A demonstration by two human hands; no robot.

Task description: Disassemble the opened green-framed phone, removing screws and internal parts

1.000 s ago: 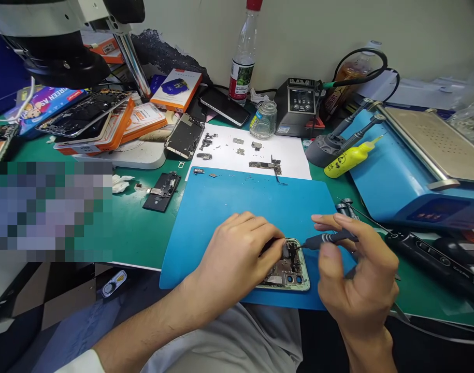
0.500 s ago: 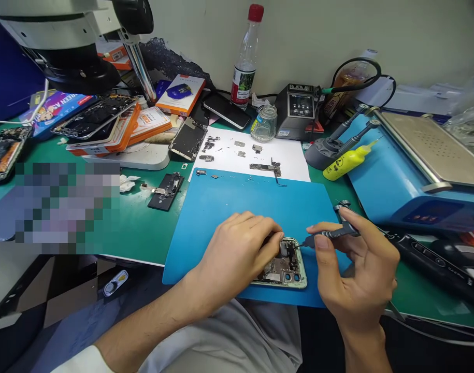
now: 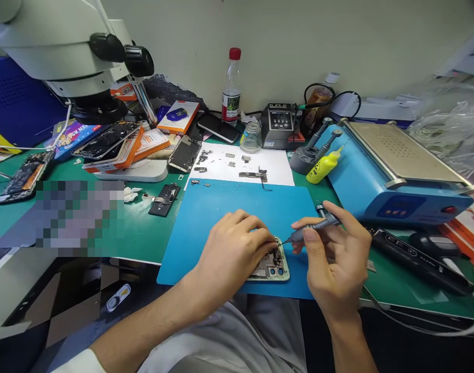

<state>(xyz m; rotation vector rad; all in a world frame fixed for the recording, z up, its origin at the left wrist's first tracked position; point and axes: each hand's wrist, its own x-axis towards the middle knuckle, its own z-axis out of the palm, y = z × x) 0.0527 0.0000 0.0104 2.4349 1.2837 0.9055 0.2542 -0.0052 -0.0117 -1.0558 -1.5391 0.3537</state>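
Observation:
An opened phone [image 3: 284, 265] with a pale green frame lies on the blue mat [image 3: 198, 233], its inner parts and two camera rings exposed. My left hand [image 3: 234, 248] is curled over it, gripping it and covering its left and upper parts. Its fingertips meet inside the phone's top area; whether a small part is pinched there I cannot make out. A slim grey screwdriver [image 3: 300, 234] is held between the thumb and fingers of my right hand [image 3: 333, 261]. Its tip reaches the phone's upper right corner, close to my left fingertips.
White paper [image 3: 221, 173] behind the mat carries several small phone parts. On the right stand a yellow bottle [image 3: 318, 168] and a blue heating plate [image 3: 376, 202]. A microscope [image 3: 97, 103] overhangs the left, above stacked boxes. A battery [image 3: 165, 200] lies left of the mat.
My view has tilted up and shifted right. The screwdriver's tip now sits closer to my left fingertips. My left hand's fingers reach further over the phone's upper edge.

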